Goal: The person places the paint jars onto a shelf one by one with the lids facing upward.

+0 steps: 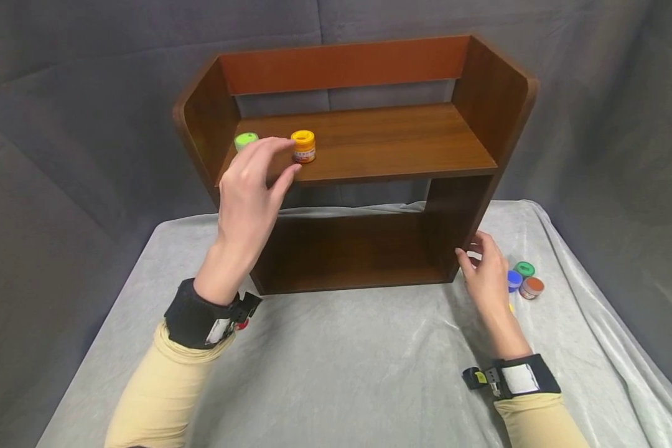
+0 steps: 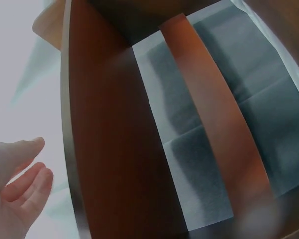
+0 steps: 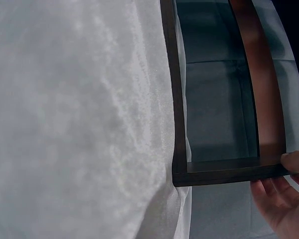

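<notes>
A dark-brown two-tier wooden shelf (image 1: 369,137) stands on the cloth. On its upper board sits a small jar with a yellow lid (image 1: 303,147), beside one with a light-green lid (image 1: 246,140) partly behind my left hand. My left hand (image 1: 249,193) is at the yellow-lidded jar's left side, index fingertip and thumb spread apart near it. In the left wrist view, that hand's fingers (image 2: 35,191) show a gap and hold nothing. My right hand (image 1: 486,274) grips the front edge of the shelf's right side panel (image 3: 229,175), thumb on one face and fingers on the other.
Right of my right hand, jars with green (image 1: 524,269), blue (image 1: 513,280) and orange-brown (image 1: 532,287) lids are clustered on the grey cloth (image 1: 358,373). A yellow bit shows beside the right wrist. Something red (image 1: 242,324) peeks out by the left wristband.
</notes>
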`<action>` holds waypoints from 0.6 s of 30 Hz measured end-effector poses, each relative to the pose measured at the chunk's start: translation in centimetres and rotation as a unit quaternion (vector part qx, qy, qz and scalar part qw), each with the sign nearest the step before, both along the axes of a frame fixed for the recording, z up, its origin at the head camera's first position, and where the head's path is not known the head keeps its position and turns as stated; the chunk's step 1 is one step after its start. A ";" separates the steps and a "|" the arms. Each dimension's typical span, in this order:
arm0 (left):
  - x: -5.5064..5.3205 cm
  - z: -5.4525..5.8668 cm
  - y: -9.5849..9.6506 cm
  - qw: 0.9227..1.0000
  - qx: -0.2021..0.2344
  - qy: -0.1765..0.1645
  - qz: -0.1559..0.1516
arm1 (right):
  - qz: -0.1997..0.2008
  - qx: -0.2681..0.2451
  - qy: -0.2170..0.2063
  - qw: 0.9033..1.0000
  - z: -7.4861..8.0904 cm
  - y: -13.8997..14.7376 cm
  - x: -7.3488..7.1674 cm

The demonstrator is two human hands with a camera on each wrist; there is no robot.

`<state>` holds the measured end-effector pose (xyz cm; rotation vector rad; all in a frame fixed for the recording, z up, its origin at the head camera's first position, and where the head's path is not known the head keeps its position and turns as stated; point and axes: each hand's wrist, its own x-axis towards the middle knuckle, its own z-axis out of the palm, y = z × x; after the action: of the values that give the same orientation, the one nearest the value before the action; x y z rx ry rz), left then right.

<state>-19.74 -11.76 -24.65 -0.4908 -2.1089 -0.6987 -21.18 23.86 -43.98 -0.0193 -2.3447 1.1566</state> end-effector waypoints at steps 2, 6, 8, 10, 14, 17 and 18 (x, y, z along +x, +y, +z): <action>0.4 -0.1 -0.1 1.000 -0.006 0.012 -0.003 | 0.000 -0.001 -0.003 1.000 0.1 0.0 0.1; 1.2 -0.4 -0.3 0.999 -0.024 0.016 -0.016 | 0.000 -0.005 -0.010 1.000 0.1 0.0 0.1; 1.6 -0.8 -0.4 0.999 -0.037 0.016 -0.031 | 0.001 -0.005 -0.012 1.000 0.2 0.0 0.2; 1.8 -1.1 -0.5 0.997 -0.050 0.020 -0.049 | 0.002 -0.006 -0.013 1.000 0.2 0.0 0.2; 2.1 -1.8 -1.0 0.994 -0.065 0.027 -0.083 | 0.002 -0.006 -0.015 1.000 0.3 -0.1 0.2; 2.4 -2.3 -1.4 0.990 -0.084 0.024 -0.111 | 0.003 -0.006 -0.013 1.000 0.3 0.0 0.2; 2.4 -2.4 -1.6 0.988 -0.095 0.023 -0.122 | 0.003 -0.006 -0.012 1.000 0.3 0.0 0.2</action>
<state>-17.33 -13.32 -27.07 -0.8743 -2.1027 -0.6172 -20.97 23.83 -43.67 -0.0304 -2.3612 1.1787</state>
